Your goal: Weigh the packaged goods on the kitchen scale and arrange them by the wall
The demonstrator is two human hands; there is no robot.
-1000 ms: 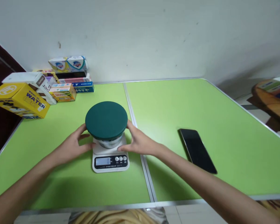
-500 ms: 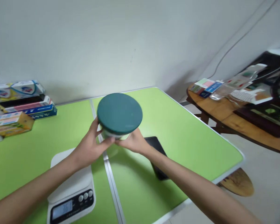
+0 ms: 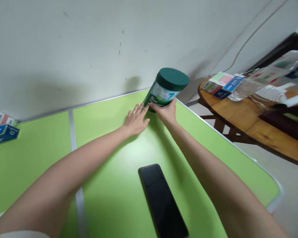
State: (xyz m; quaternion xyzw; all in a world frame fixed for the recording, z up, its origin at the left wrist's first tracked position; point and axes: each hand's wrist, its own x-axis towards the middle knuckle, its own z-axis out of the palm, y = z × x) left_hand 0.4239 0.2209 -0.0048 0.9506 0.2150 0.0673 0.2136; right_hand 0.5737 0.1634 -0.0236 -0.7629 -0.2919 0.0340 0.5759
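A green canister (image 3: 161,94) with a dark green lid and a printed label stands at the far right corner of the green table (image 3: 114,198), close to the wall. My right hand (image 3: 166,110) is wrapped round its lower right side, thumb across the front. My left hand (image 3: 137,120), a ring on one finger, lies with its fingers spread beside the canister's base; whether the fingertips touch it I cannot tell. Nearer to me, between my forearms, a black phone (image 3: 162,201) lies flat on the table.
Boxes (image 3: 3,130) sit at the table's left back edge. Right of the table, a wooden stand (image 3: 248,120) bears small cartons (image 3: 222,85), a clear plastic jug (image 3: 240,91) and a white perforated item (image 3: 272,93). A metal seam (image 3: 73,132) crosses the tabletop.
The canister has moved away from me to the table's far right corner. My left hand has let go of it and spread its fingers. My view has shifted right, leaving the white scale out of sight.
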